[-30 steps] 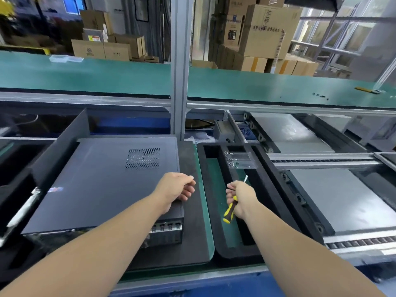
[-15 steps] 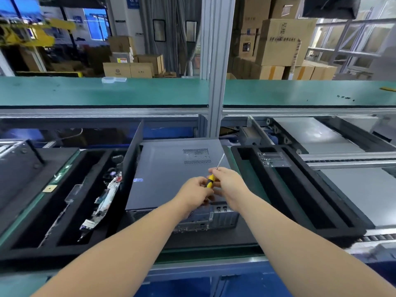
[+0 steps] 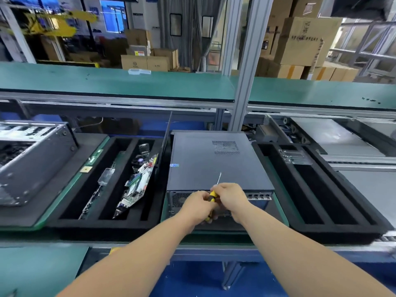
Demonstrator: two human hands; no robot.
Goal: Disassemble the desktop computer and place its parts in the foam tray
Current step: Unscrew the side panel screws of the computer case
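A dark grey desktop computer (image 3: 216, 161) lies flat in the middle of the bench, its rear panel facing me. Both hands meet just above that near edge. My left hand (image 3: 198, 203) and my right hand (image 3: 230, 198) both hold a yellow-and-black screwdriver (image 3: 212, 195) whose thin shaft points up and away. A black foam tray (image 3: 317, 189) with long slots lies right of the computer, with a clear plastic piece (image 3: 294, 156) at its far end. Another black foam tray (image 3: 107, 224) on the left holds a circuit board (image 3: 139, 183) and other parts.
A second, opened computer case (image 3: 32, 163) sits at the far left. A dark panel (image 3: 166, 138) stands upright between the left tray and the computer. A grey post (image 3: 244, 82) rises behind, under a green shelf (image 3: 117, 84). Roller conveyor rails (image 3: 353, 163) run at right.
The view has swung left, bringing the left tray and second case into sight. My right hand carried the screwdriver from the right tray to the computer's near edge, where my left hand joined it.
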